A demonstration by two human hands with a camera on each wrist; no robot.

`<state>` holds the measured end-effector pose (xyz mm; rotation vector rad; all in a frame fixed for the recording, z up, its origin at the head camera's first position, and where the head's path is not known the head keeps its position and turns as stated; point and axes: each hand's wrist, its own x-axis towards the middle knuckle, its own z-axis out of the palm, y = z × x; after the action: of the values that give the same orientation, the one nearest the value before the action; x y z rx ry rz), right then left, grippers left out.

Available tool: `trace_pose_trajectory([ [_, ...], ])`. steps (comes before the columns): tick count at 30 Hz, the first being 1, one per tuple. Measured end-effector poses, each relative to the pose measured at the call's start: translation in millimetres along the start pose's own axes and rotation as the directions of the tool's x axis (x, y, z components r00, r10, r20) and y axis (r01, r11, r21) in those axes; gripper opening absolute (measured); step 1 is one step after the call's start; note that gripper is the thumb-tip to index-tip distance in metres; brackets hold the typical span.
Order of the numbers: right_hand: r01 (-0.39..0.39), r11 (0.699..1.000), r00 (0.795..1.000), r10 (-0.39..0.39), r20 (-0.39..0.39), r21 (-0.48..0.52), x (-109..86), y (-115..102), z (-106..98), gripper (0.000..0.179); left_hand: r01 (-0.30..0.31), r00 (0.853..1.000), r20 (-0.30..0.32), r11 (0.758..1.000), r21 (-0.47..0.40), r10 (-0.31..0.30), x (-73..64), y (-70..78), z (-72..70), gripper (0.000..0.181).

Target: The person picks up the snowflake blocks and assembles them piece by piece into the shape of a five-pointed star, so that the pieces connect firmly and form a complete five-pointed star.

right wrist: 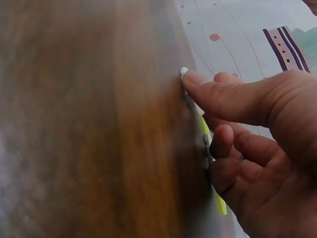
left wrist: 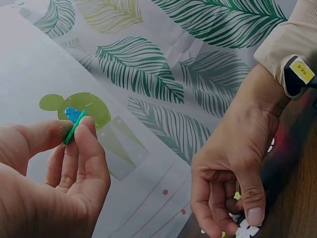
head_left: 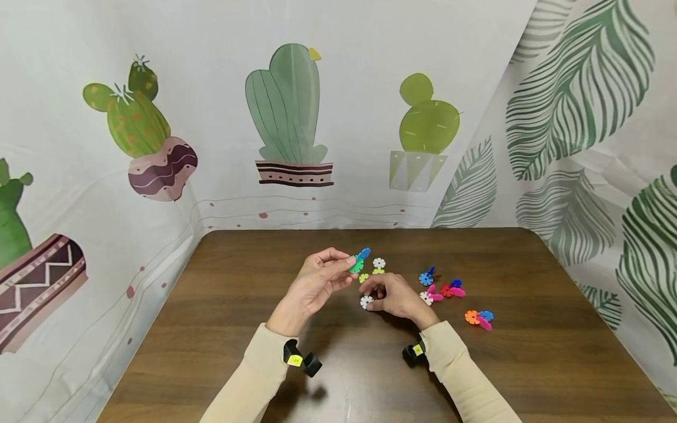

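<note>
In the head view my left hand (head_left: 322, 279) is raised over the table. Its thumb and forefinger pinch a green notched plastic disc (head_left: 357, 264), and a blue disc (head_left: 364, 253) is slotted into the edge of that one. Low at the tabletop, my right hand (head_left: 396, 296) grips a white notched disc (head_left: 367, 302), thumb on its near edge and fingers curled at the far side. The right wrist view has the thumb tip against the white disc's edge (right wrist: 184, 71). Just beyond the right fingers lie yellow discs (head_left: 364, 278) and another white disc (head_left: 379, 262).
Joined disc clusters lie on the brown table (head_left: 222, 329) right of my right hand: a blue one (head_left: 426, 278), a white-and-pink one (head_left: 427, 297), a red, pink and blue one (head_left: 446, 291), and an orange, blue and pink one (head_left: 472, 317). A patterned cloth (head_left: 359, 205) hangs behind.
</note>
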<state>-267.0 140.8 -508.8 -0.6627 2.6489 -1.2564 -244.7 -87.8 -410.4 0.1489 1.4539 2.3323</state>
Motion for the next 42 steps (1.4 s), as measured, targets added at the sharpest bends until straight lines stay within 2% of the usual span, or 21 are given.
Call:
trace_pose_trajectory([
  [4, 0.018, 0.999, 1.0, -0.019, 0.005, 0.03, 0.1, -2, 0, 0.027, 0.003, 1.0, -0.006, 1.0, 0.002, -0.003, 0.4, -0.3, 0.3, 0.022],
  [12, 0.031, 0.987, 0.999, -0.034, 0.012, 0.16, -1.5, -5, -9, 0.025, -0.006, 1.0, -0.002, 1.0, 0.008, 0.006, 0.5, -0.8, -1.0, 0.021],
  [22, 0.101, 0.929, 0.989, -0.055, -0.137, 0.355, -14.0, -36, -46, 0.017, 0.004, 1.0, -0.023, 1.0, 0.024, -0.004, 2.5, -2.8, 0.1, 0.02],
  [26, 0.114, 0.916, 0.982, -0.047, -0.181, 0.384, -20.3, -48, -55, 0.019, 0.013, 0.999, -0.029, 0.999, 0.032, -0.012, 2.6, -4.0, 0.7, 0.02],
  [29, 0.124, 0.918, 0.977, -0.045, -0.21, 0.377, -23.8, -56, -59, 0.019, 0.017, 0.999, -0.028, 0.999, 0.035, -0.016, 2.1, -4.2, 1.0, 0.02],
  [42, 0.169, 0.913, 0.963, -0.074, -0.258, 0.371, -30.1, -73, -62, 0.016, 0.013, 1.0, -0.009, 0.999, 0.042, -0.012, -0.9, -4.1, 2.0, 0.021],
])
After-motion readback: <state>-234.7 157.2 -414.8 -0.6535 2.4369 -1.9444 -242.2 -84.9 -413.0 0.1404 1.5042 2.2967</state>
